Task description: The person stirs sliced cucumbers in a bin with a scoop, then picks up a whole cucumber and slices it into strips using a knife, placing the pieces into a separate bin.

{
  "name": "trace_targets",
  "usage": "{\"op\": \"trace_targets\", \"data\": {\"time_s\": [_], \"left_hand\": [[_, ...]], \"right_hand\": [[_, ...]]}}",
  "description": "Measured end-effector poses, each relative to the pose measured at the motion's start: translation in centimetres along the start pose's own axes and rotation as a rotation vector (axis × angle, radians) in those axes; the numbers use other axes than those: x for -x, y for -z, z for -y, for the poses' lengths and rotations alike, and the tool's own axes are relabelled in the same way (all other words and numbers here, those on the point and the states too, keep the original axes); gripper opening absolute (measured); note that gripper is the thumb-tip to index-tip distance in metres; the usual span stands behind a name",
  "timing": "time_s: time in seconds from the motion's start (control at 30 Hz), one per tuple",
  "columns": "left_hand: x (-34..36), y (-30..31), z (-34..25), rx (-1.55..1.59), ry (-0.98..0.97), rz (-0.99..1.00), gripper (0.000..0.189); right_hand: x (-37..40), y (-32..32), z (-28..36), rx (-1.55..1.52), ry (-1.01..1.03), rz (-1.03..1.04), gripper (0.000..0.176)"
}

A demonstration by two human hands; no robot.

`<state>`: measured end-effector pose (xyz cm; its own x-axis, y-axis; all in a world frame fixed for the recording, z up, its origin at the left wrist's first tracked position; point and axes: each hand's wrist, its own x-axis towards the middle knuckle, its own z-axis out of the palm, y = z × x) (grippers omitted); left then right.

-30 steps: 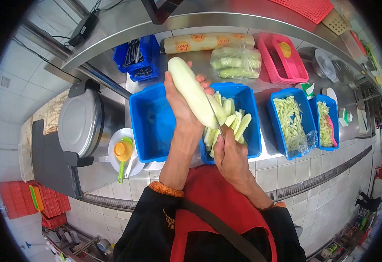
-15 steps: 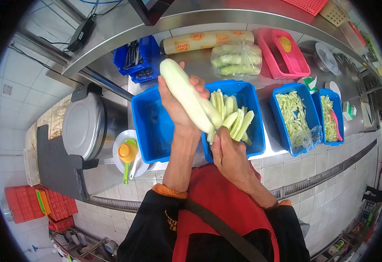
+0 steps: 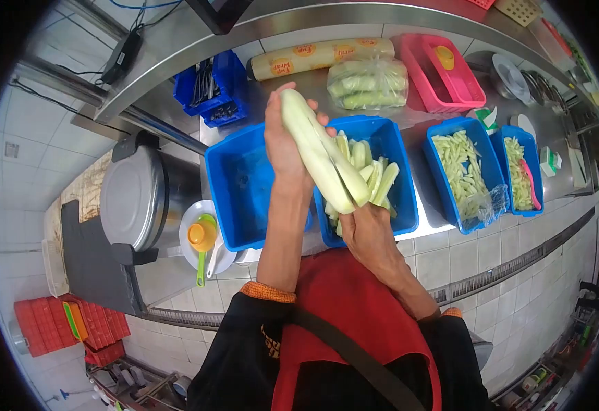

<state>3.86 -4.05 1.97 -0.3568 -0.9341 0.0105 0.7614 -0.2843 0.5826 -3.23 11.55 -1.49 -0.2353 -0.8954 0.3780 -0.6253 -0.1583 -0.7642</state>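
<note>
My left hand (image 3: 284, 144) has its fingers closed around the upper part of a peeled cucumber (image 3: 320, 154), holding it slanted above the blue tub (image 3: 405, 198) of cut pieces (image 3: 382, 181). My right hand (image 3: 368, 233) is curled against the cucumber's lower end. I cannot tell what its fingers grip there.
</note>
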Motion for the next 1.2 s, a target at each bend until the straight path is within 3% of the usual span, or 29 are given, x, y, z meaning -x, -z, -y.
{"op": "trace_targets", "data": {"time_s": [0.1,0.17,0.6,0.7,0.77,0.8,0.87,0.9,1.0,1.03,1.07,1.1,1.2], "left_hand": [[0.8,-0.1,1.3,0.023,0.040,-0.012,0.036],[1.5,-0.1,2.4,0.028,0.128,-0.025,0.038],[3.1,0.8,5.3,-0.081,0.139,-0.028,0.045],[3.9,1.1,5.7,-0.129,0.128,-0.041,0.047],[4.2,1.1,6.0,-0.145,0.165,-0.043,0.049],[4.3,1.1,5.9,-0.145,0.164,-0.045,0.049],[4.5,0.8,5.7,-0.077,0.227,-0.022,0.051],[4.4,0.7,5.5,-0.076,0.223,-0.016,0.051],[5.6,0.8,5.0,-0.155,0.340,-0.029,0.055],[6.1,0.8,4.7,-0.230,0.350,0.001,0.056],[6.6,0.7,4.3,-0.307,0.360,0.033,0.058],[7.2,-0.3,3.5,-0.510,0.299,0.056,0.063],[8.0,-0.4,3.7,-0.667,0.206,0.160,0.073]], "right_hand": [[0.0,-0.2,-1.3,0.045,0.056,0.033,0.017],[-0.1,-0.2,-1.3,-0.082,0.065,-0.003,0.017],[0.9,-0.7,-3.5,-0.029,0.178,-0.115,0.022],[1.4,-1.4,-4.6,-0.102,0.110,-0.102,0.025],[2.2,-2.3,-6.9,-0.360,-0.105,0.043,0.047],[2.3,-2.5,-7.6,-0.361,-0.106,0.046,0.047],[2.0,-2.7,-8.6,-0.208,0.024,0.090,0.049],[1.3,-2.5,-7.6,-0.113,0.102,-0.079,0.041],[-0.9,-0.9,-7.1,-0.025,-0.033,-0.012,0.054],[-1.4,-0.3,-7.0,0.189,0.019,0.010,0.062],[-1.8,0.1,-7.2,0.193,0.021,0.005,0.062],[-2.1,0.5,-7.5,0.257,0.038,0.032,0.061],[-2.9,0.7,-8.1,0.338,0.120,0.064,0.061]]}}
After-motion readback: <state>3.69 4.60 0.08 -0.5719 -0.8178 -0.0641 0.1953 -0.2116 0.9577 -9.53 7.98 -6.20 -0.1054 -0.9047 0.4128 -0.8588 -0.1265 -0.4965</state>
